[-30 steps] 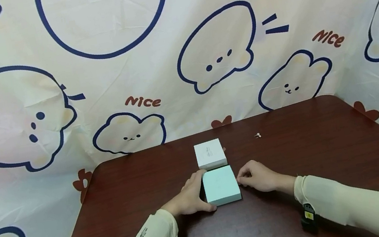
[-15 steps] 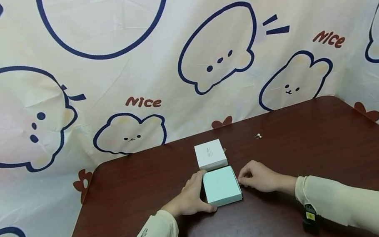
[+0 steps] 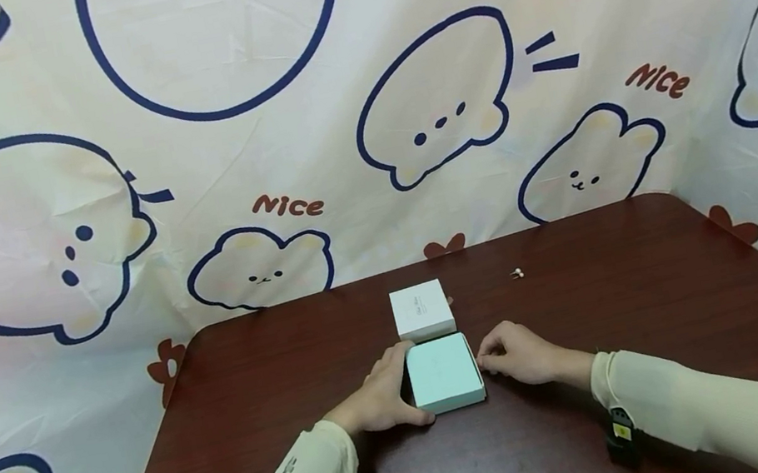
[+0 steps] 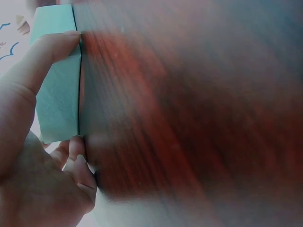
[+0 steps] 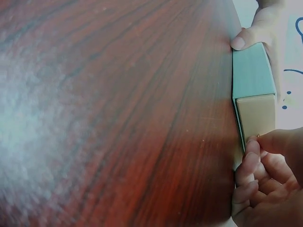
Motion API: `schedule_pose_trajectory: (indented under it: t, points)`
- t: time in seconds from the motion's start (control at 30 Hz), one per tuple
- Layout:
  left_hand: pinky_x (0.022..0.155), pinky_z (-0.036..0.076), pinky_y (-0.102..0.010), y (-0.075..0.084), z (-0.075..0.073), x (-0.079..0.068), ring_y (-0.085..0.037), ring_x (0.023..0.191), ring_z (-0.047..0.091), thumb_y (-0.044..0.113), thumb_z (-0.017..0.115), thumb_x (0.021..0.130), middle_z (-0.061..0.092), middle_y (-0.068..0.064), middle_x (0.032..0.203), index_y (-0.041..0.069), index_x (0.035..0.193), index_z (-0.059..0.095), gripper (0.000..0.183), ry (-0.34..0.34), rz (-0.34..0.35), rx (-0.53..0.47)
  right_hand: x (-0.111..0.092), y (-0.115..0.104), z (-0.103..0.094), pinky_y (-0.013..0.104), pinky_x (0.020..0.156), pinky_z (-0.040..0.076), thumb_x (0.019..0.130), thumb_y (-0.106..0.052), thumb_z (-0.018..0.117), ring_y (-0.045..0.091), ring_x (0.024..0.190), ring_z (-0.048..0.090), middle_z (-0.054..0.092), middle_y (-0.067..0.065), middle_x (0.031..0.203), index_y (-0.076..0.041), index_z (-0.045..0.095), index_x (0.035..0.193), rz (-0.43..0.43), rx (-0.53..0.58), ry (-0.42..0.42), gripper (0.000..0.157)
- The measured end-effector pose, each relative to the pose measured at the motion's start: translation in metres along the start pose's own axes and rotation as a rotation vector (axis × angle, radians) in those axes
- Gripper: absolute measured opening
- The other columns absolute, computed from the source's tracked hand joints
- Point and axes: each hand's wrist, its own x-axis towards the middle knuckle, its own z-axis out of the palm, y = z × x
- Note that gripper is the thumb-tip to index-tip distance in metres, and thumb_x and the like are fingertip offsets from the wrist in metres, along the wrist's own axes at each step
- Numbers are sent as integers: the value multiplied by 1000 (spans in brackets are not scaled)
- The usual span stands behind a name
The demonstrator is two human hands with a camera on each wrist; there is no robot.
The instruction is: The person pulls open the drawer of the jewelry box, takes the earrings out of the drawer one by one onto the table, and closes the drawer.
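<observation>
A mint-green drawer box (image 3: 444,373) lies flat on the table. My left hand (image 3: 379,395) grips its left end, thumb on the near side and fingers round the far side; in the left wrist view the thumb (image 4: 57,47) presses the green side wall. At the right end, my right hand (image 3: 519,352) pinches a tiny pull on the box's inner drawer. The right wrist view shows the drawer's beige front (image 5: 258,113) inside the green sleeve (image 5: 253,71). Thumb and forefinger meet at that front and mostly hide the pull.
A white box (image 3: 422,309) with faint print on its lid stands just behind the green one. Farther back and right lie small, shiny white-tipped pieces (image 3: 517,273), perhaps earrings. The dark brown table (image 3: 631,285) meets a printed cloth backdrop (image 3: 331,135) behind.
The drawer has edged slightly out of the right end of the green sleeve, showing a thin rim there. My right hand has shifted slightly right with it; my left hand keeps its grip.
</observation>
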Motion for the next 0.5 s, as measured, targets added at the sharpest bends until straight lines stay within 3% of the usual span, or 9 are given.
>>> schedule_pose_trajectory:
  t: [0.5]
  points:
    - [108, 32, -59, -1, 1, 0, -31, 133, 40, 34, 90, 73, 41, -14, 147, 6, 155, 24, 109, -5, -6, -3, 0, 0, -1, 24, 56, 46, 97, -6, 60, 5, 57, 51, 62, -2, 69, -8, 76, 82, 13, -17, -12, 22]
